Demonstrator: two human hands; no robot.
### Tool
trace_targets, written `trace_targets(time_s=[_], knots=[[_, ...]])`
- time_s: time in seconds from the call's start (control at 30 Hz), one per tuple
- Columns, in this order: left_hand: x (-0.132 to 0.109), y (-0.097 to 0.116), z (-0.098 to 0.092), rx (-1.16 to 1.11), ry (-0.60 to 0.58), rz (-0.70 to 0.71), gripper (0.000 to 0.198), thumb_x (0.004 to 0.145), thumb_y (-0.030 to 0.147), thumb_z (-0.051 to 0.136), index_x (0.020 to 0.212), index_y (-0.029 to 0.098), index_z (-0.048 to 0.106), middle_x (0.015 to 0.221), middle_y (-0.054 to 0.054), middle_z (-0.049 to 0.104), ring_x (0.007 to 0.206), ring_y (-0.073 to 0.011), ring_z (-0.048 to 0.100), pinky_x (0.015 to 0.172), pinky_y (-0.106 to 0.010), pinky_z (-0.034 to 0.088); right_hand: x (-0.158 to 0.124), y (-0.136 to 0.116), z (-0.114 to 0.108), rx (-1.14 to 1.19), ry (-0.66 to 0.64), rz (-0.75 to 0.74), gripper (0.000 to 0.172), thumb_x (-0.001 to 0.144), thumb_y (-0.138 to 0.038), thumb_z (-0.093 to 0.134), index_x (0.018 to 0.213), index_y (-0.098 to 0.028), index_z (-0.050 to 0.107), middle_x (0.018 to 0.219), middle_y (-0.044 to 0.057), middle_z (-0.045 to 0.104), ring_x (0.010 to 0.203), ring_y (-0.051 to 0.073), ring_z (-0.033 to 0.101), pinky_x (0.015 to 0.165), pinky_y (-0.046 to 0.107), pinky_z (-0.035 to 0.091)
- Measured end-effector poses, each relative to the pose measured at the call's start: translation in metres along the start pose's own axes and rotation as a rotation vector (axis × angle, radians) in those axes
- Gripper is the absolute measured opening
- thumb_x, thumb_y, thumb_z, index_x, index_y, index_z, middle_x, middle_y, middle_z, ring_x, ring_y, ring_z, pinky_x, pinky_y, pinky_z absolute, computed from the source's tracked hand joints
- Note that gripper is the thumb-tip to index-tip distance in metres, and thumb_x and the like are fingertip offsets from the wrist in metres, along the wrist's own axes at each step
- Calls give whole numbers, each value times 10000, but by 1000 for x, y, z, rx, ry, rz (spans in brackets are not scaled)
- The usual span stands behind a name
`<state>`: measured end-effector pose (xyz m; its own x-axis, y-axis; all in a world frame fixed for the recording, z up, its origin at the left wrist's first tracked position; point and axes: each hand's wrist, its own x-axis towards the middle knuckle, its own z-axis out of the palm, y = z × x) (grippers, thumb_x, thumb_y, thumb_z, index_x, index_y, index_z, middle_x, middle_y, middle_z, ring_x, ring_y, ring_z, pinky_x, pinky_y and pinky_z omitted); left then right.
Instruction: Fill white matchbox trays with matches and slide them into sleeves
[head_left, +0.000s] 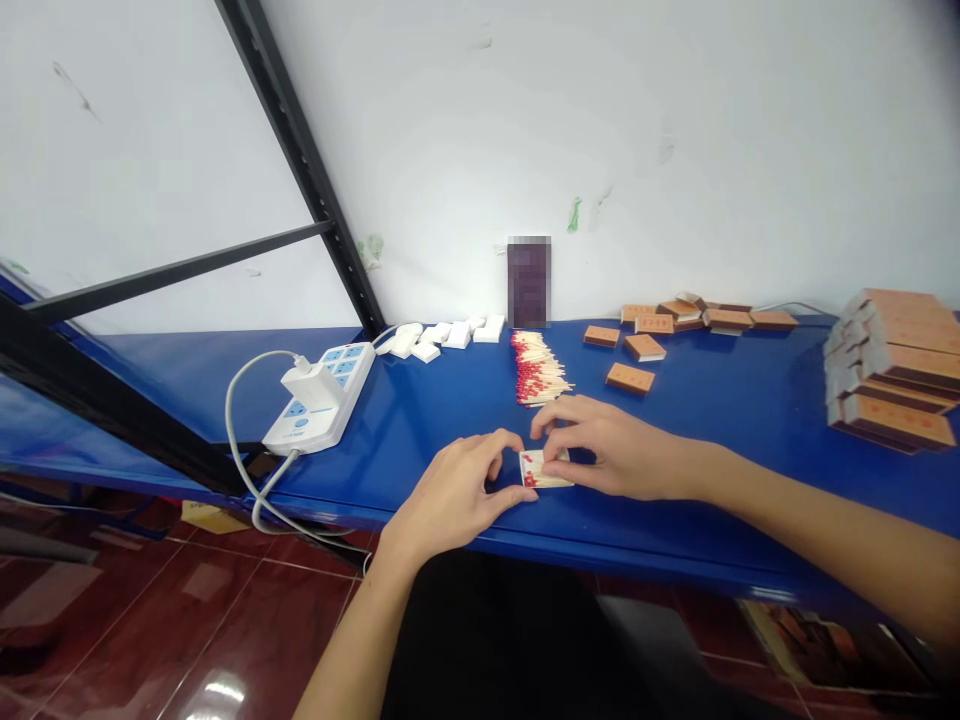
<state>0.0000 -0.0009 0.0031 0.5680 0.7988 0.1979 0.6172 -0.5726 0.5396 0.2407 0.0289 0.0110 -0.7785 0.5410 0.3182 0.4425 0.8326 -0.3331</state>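
Note:
At the front of the blue table a small white matchbox tray holds red-tipped matches. My left hand grips the tray's left end between thumb and fingers. Reaching in from the right, my right hand has its thumb and fingertips bent down onto the matches, hiding the tray's right part. Just beyond the hands lies a pile of loose matches, most red heads pointing left.
Several white trays lie at the back left, near a power strip with a plugged-in charger. Orange-brown matchbox sleeves are scattered behind my right hand. Stacked matchboxes stand far right. A black metal post rises on the left.

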Motion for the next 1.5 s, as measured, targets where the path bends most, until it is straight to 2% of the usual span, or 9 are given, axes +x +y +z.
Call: trace_targets(time_s=[0.13, 0.27, 0.4, 0.53, 0.8, 0.9, 1.07, 1.3, 1.5], knots=[[0, 0, 0, 0, 6, -4, 305, 901, 428, 696, 1111, 240, 579, 755, 45, 518, 695, -161, 515, 663, -268, 387, 1, -3, 4, -187, 84, -115, 212, 955, -322, 578, 911, -198, 744, 1067, 99, 687, 934, 218, 628, 823, 378, 463], [0, 1, 1, 2, 31, -15, 266, 915, 382, 686, 1095, 244, 548, 748, 55, 504, 680, -156, 508, 654, -264, 379, 2, -5, 1, -363, 51, -157, 228, 968, -295, 548, 932, -179, 740, 1004, 91, 719, 873, 211, 628, 781, 373, 442], [0, 0, 1, 11, 29, -17, 263, 920, 363, 686, 1092, 248, 524, 749, 62, 496, 678, -154, 501, 654, -266, 368, 2, -6, 0, -424, 30, -177, 229, 979, -254, 529, 930, -166, 734, 1001, 80, 737, 849, 211, 626, 781, 381, 440], [0, -1, 2, 15, 19, -23, 261, 928, 357, 679, 1097, 247, 514, 758, 62, 500, 696, -156, 503, 660, -268, 366, 3, -7, 2, -382, 8, -108, 251, 995, -242, 498, 976, -151, 731, 1031, 97, 735, 894, 237, 634, 806, 408, 448], [0, 0, 1, 5, 23, 0, 240, 934, 336, 675, 1107, 250, 532, 758, 61, 491, 702, -157, 503, 669, -265, 359, 0, -13, -4, -30, -61, 68, 253, 990, -318, 519, 931, -201, 735, 1087, 69, 692, 966, 211, 633, 870, 375, 452], [0, 0, 1, 3, 23, 2, 245, 926, 320, 686, 1100, 252, 526, 763, 65, 489, 709, -154, 504, 676, -263, 359, 1, -12, -3, -65, -18, 54, 200, 960, -261, 554, 896, -189, 729, 1062, 67, 701, 960, 208, 638, 869, 364, 444], [-1, -1, 2, 8, 37, -12, 279, 911, 321, 704, 1092, 244, 507, 766, 66, 494, 709, -155, 502, 679, -264, 361, 2, -9, 0, -292, 47, -12, 186, 945, -229, 566, 847, -165, 710, 1006, 84, 717, 922, 230, 639, 827, 383, 408], [-1, -2, 2, 10, 34, 0, 265, 912, 305, 703, 1105, 252, 530, 761, 66, 494, 716, -155, 512, 689, -270, 364, 0, -9, -3, -63, -73, 129, 190, 960, -303, 567, 890, -193, 704, 1058, 55, 691, 945, 208, 625, 841, 361, 428], [-1, -1, 2, 10, 39, 2, 274, 909, 312, 709, 1113, 253, 535, 764, 65, 500, 716, -155, 517, 694, -272, 367, 0, -12, -6, -55, -63, 123, 180, 923, -283, 593, 821, -204, 718, 1029, 39, 699, 904, 197, 629, 824, 351, 428]])
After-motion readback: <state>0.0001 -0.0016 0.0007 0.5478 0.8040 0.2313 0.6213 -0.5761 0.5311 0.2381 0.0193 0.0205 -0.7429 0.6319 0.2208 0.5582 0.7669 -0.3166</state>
